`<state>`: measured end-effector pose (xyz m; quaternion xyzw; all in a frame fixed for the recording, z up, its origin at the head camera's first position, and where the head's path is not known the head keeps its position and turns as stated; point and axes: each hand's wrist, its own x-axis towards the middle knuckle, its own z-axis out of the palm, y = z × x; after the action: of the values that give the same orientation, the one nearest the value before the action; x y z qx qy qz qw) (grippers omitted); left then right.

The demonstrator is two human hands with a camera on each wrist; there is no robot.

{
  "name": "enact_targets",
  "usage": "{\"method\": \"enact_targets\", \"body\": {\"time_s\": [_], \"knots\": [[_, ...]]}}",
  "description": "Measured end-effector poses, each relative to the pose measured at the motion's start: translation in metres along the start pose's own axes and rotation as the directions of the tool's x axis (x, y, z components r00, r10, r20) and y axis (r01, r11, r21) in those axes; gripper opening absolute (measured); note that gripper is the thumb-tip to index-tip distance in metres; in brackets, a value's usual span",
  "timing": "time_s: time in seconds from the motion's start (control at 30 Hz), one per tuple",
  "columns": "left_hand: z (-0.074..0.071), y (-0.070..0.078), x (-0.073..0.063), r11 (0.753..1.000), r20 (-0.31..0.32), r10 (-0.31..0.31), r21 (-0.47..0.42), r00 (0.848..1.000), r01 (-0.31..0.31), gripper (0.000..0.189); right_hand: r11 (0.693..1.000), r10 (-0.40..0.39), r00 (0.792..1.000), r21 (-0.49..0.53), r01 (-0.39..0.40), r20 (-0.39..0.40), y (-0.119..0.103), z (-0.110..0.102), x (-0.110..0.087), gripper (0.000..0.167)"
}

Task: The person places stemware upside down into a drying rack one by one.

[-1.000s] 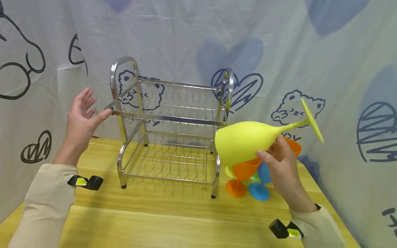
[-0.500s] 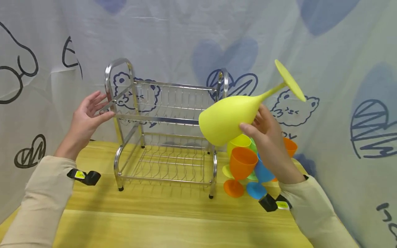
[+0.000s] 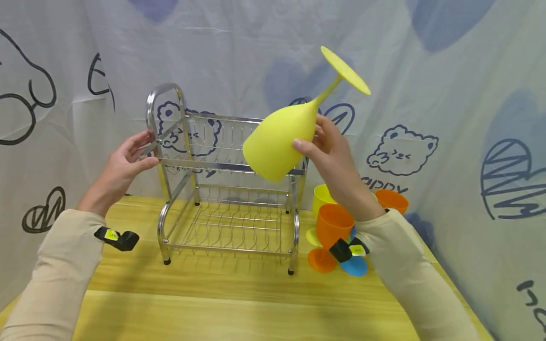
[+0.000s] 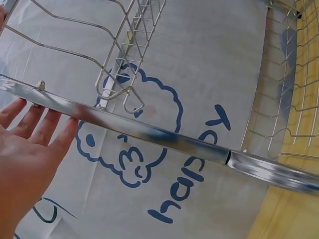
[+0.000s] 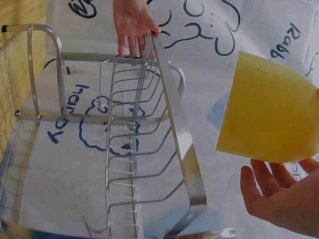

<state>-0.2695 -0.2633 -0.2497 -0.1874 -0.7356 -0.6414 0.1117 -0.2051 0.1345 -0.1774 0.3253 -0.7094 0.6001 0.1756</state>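
With the left hand (image 3: pixel 119 171) loosely straight-fingered, touching a silvery two-tier metal wire rack (image 3: pixel 226 166); rightward, slanting a matt-yellow stemmed goblet (image 3: pixel 277 142) mouth-down to the left, clear of the upper tier, bowl-gripped in the nearer right hand (image 3: pixel 334 158).

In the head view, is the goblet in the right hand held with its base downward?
No, the right hand holds the yellow goblet tilted, with its base uppermost.

My right grip (image 3: pixel 337 163) now has the yellow goblet (image 3: pixel 279 142) higher, farther left and tipped more steeply; my left grip (image 3: pixel 117 168) has moved in to touch the rack (image 3: pixel 204 164).
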Motion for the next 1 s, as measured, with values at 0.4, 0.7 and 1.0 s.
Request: {"method": "enact_targets", "body": {"time_s": [0.4,0.7,1.0], "knots": [[0.003,-0.008,0.002,0.999,-0.003,0.039,-0.013,0.999,-0.039,0.069,0.983,0.148,0.987,-0.118,-0.140,0.064,-0.003,0.040,0.043,0.057],[0.005,-0.013,0.004,0.993,0.011,0.090,-0.081,0.996,-0.089,0.067,0.979,0.188,0.977,-0.102,-0.178,0.103,0.003,0.076,0.083,0.066],[0.006,-0.014,0.001,0.995,-0.009,0.076,-0.057,0.997,-0.076,0.065,0.964,0.231,0.968,-0.155,-0.214,0.099,0.021,0.115,0.108,0.065]]}}
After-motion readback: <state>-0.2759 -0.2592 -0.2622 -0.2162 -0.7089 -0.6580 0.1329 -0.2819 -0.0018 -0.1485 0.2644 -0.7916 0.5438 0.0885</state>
